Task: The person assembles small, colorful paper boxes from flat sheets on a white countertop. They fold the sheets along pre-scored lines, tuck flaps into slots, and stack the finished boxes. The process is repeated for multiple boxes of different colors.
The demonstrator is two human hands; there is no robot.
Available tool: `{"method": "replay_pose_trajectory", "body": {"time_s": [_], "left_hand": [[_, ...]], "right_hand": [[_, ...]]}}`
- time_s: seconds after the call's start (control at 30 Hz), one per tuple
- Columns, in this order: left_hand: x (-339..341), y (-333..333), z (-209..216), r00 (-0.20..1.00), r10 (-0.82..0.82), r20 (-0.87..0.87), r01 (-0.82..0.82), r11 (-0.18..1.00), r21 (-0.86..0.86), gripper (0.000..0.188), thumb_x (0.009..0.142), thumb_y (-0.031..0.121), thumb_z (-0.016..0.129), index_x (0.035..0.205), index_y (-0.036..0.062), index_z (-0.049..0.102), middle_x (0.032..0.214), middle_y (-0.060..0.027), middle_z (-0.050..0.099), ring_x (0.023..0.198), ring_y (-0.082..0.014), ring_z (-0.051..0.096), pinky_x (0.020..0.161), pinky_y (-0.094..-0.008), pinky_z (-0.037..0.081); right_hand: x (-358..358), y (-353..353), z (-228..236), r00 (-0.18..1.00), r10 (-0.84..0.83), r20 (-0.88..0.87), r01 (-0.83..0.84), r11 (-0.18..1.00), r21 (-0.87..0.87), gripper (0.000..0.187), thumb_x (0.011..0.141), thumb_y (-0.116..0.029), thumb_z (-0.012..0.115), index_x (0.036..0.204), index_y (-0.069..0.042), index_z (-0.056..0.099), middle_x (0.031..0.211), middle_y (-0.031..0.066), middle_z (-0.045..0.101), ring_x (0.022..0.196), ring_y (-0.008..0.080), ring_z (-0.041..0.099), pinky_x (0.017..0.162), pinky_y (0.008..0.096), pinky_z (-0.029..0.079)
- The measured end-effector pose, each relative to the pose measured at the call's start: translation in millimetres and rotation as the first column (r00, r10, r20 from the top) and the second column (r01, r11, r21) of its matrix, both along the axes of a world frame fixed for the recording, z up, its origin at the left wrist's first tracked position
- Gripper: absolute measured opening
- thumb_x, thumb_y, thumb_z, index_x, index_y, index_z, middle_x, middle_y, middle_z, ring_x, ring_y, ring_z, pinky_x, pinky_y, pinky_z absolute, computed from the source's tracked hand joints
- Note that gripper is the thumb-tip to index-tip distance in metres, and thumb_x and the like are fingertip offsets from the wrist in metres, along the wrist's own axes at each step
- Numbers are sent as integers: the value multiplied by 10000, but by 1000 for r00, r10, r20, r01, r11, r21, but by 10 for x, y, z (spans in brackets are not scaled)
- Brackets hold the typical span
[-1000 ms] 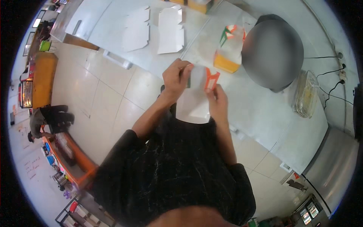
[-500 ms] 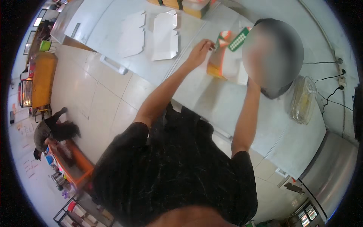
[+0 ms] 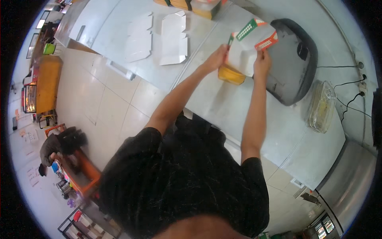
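Between my hands is a partly folded cardboard box (image 3: 242, 55), its inside white, its raised flaps green and red-orange, its lower side yellow. My left hand (image 3: 215, 59) grips its left edge, fingers closed by the green flap. At the right side my right hand (image 3: 262, 65) pinches the wall below the red flap. The box is tilted, white inside facing up, over the pale worktop (image 3: 223, 97). To the left lie two flat white cardboard blanks, one box blank (image 3: 174, 38) nearer and another box blank (image 3: 139, 38) farther left.
Folded yellow boxes (image 3: 205, 8) stand at the far edge. A dark-rimmed grey tray-like object (image 3: 288, 63) lies right of my right hand, beyond it a clear plastic container (image 3: 320, 107). Cables (image 3: 348, 101) run along the wall. Another person (image 3: 55, 147) bends over an orange cart (image 3: 85, 177) at left.
My right hand has come into view on the box's right wall. The box's flaps now stand spread open, and my left hand has closed on its left edge. The other person has shifted slightly.
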State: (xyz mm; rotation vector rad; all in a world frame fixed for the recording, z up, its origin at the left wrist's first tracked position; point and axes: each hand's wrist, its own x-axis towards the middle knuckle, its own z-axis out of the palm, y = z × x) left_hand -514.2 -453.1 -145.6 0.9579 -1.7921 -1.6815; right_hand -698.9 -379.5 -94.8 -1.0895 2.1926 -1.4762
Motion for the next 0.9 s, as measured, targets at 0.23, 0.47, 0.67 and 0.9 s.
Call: {"method": "replay_pose_trajectory", "body": {"time_s": [0.23,0.47,0.67,0.9], "left_hand": [[5,70,224,988,119,-97,-115,992,43,514,1020,456,397,1267,7,431,1011,-118,549,925,-185,543,856,-319,443],[36,46,276,992,95,77,-100,993,61,560,1003,429,440,1331,-22,388,1184,-160,552,1066,-218,549,924,-328,421],[16,-4,272,979,138,150,-125,988,-91,493,999,371,463,1306,-14,441,1105,-189,607,991,-266,603,885,-353,458],[-74,-81,212,967,201,158,-174,969,-174,439,967,318,502,1219,-41,505,1099,-239,641,923,-382,649,852,-429,499]], "right_hand": [[71,-28,96,975,55,-217,-47,998,43,299,955,-340,581,973,-49,648,858,194,657,761,400,602,679,424,464],[65,6,52,966,139,-217,-93,974,209,302,955,-347,565,984,-56,642,905,210,654,852,440,611,701,478,467],[81,-4,46,940,127,-316,-79,984,161,320,956,-368,555,974,-64,652,890,203,666,836,427,627,694,486,469],[107,-1,55,927,74,-368,25,966,257,343,947,-404,557,997,-74,634,888,194,676,849,429,634,693,504,478]]}}
